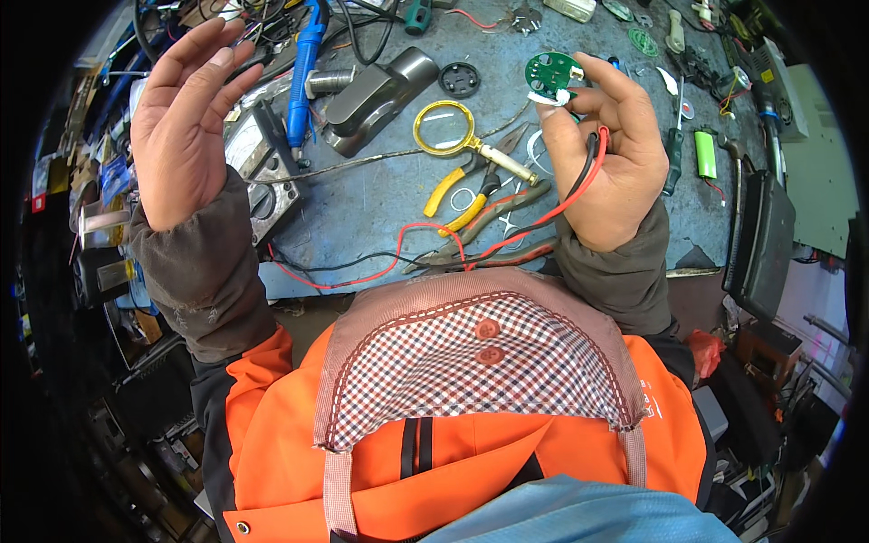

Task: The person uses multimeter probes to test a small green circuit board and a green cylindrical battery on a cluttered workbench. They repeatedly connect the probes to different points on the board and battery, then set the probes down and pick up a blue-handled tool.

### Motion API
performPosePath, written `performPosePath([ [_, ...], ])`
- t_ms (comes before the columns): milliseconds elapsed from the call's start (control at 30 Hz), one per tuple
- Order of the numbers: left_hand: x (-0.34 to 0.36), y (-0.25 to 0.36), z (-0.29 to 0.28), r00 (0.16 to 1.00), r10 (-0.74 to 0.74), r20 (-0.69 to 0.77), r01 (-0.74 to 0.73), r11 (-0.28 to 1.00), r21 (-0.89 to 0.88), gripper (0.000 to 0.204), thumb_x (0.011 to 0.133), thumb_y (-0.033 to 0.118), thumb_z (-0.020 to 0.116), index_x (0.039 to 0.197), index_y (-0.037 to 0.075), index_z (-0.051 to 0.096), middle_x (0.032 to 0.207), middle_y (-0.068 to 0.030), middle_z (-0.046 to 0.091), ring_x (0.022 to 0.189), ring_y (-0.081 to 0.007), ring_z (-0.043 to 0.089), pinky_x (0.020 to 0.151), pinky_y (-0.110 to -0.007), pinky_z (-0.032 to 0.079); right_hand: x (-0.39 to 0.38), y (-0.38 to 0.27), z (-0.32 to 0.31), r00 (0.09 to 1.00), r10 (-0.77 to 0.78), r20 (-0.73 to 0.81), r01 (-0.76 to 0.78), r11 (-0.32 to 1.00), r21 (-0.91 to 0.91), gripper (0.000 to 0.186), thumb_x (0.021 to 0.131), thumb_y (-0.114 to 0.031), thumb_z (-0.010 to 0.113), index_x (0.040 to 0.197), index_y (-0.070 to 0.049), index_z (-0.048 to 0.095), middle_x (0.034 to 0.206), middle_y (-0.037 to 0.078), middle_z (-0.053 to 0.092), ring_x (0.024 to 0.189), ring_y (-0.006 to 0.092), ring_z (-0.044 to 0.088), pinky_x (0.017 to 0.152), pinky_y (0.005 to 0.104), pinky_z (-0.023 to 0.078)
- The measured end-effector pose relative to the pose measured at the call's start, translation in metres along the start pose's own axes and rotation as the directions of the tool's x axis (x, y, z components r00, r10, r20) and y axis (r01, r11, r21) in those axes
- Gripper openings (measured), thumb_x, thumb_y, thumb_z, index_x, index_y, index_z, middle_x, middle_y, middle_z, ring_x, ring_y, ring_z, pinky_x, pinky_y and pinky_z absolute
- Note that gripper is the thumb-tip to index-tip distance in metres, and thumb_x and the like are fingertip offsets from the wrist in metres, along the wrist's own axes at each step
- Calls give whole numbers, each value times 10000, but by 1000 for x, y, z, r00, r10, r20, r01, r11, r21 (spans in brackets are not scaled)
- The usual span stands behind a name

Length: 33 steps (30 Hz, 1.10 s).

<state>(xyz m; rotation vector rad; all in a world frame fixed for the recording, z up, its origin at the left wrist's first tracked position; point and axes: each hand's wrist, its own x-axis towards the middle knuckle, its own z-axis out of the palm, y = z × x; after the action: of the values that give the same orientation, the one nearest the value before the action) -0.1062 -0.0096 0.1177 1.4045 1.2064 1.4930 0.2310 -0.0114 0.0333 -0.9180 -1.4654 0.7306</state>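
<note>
A round green circuit board point(554, 74) with white connectors point(550, 99) is held up.

A workbench point(362, 204) with a scuffed blue-grey top spans the upper middle, a dark worn patch point(695, 257) near the right of its bowed front edge. Piled clutter point(63, 131) crowds the left side, while on the right are a pale grey-green panel point(826, 172), a lilac-white surface point(819, 294), wall or floor unclear, and a brown box point(765, 351) near a red plastic bag point(704, 351). Whitish light falls on the bench; the lower corners are dim.
</note>
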Motion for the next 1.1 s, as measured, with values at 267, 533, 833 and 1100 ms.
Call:
performPosePath([
  [267,8,-14,50,965,-171,200,145,980,139,382,1009,86,605,1370,-33,572,1340,-161,637,1213,-242,637,1001,-339,528,-5,10,-5,999,-5,-52,9,997,74,481,832,56,755,1291,13,617,1015,98,729,695,11,592,583,162,429],
  [533,4,-2,93,978,-157,135,129,971,199,259,941,52,675,1189,-14,641,1114,-111,689,946,-157,667,798,-287,574,-5,16,-17,996,-43,-76,48,997,61,463,862,76,754,1301,18,617,1014,97,738,737,46,631,616,174,455],
  [833,-43,6,-13,999,26,-43,-16,978,206,309,1011,64,622,1291,-68,625,1145,-188,723,953,-179,705,827,-282,563,-9,8,-13,1000,-3,-23,6,991,131,487,867,95,744,1326,56,586,1050,127,731,782,62,648,663,175,479],
  [1100,-122,29,-86,840,146,-522,2,962,272,276,978,48,673,1220,-83,653,1026,-182,735,783,-129,660,691,-234,526,-11,2,-8,999,46,5,-47,996,75,487,875,88,745,1336,43,594,1056,128,720,827,81,672,711,180,504],
])
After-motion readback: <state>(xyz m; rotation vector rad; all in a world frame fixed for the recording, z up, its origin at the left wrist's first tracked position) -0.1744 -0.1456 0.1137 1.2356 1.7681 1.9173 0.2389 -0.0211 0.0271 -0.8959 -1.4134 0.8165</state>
